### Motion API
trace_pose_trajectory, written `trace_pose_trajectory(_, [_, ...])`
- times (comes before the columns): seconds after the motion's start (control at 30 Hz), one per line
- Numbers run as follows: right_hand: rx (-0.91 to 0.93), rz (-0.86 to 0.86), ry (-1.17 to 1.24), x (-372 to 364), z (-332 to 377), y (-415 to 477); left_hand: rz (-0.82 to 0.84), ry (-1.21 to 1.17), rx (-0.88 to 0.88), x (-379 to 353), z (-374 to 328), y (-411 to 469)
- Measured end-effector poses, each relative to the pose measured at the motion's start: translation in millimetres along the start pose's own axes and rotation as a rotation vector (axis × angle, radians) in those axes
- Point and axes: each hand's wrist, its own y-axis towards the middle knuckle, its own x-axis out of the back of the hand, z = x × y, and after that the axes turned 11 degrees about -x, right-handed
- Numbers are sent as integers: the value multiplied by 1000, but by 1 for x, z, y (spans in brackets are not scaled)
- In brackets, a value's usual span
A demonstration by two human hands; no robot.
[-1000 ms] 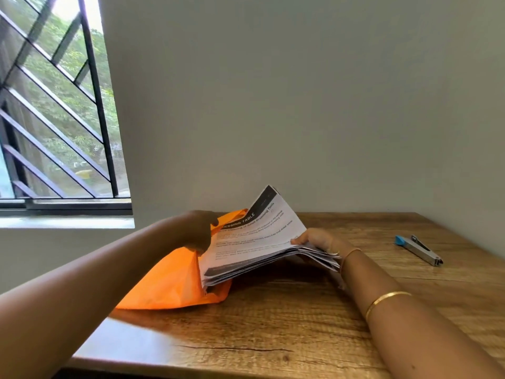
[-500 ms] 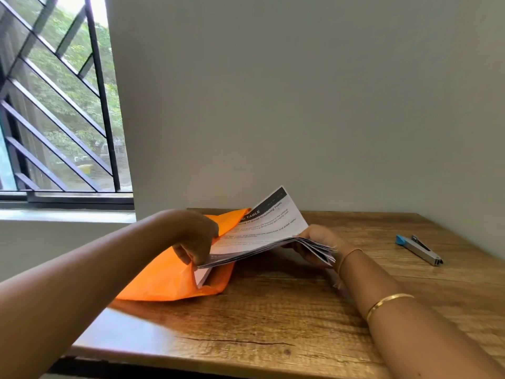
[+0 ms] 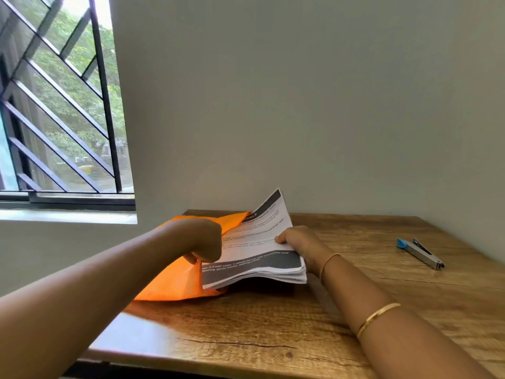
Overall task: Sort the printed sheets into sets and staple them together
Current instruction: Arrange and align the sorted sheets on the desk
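Starting at the near edge, the wooden table (image 3: 246, 337) runs away from the person with both bare forearms reaching out over it, a gold bangle (image 3: 378, 318) on the right forearm and a thinner one (image 3: 329, 265) up at the wrist. The left hand (image 3: 205, 242) is bunched up, fingers curled in tight, and it looks to be pinching the edge of the orange bag (image 3: 175, 280) just where the paper's left side meets it; the fingertips are mostly hidden under the hand. Across from it, the right hand (image 3: 297, 242) grips the right edge of the stack of printed sheets (image 3: 254, 253), thumb pressed flat on the top page, the other fingers tucked beneath and out of sight. That stack is held just off the table between the two hands, tilted so its far end rises, a dark shadow under it, its near left corner overlapping the bag. The bag itself lies slumped on the left part of the table. Well off to the right, apart from everything, a stapler (image 3: 420, 253) with a blue end lies flat on the wood. Beyond, a plain wall (image 3: 300, 105), and to the left a barred window (image 3: 60, 105) with green trees outside.
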Motion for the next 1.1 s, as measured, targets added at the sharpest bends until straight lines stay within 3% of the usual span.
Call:
trace_pose_trajectory(0.17, [-20,88,144,-30,5,-6,-191,173,-13,-17,-14,5])
trace_pose_trajectory(0.4, [-17,84,188,-74,6,-1,-344,141,-46,-16,-21,15])
trace_pose_trajectory(0.57, [-1,86,27,-91,7,-1,-447,-22,-109,-18,-8,18])
trace_pose_trajectory(0.7, [-8,-21,80,-83,2,6,-519,-362,-130,-17,17,18])
trace_pose_trajectory(0.77, [-38,-61,61,-78,2,11,-528,-435,-30,-20,47,27])
trace_pose_trajectory(0.9, [-24,-70,-45,-74,3,11,-421,-272,362,-45,123,50])
trace_pose_trajectory(1.0, [-15,-38,-55,-76,5,13,-383,-304,430,-61,148,57])
trace_pose_trajectory(1.1, [-41,102,42,-80,10,12,-417,-378,470,-62,155,59])
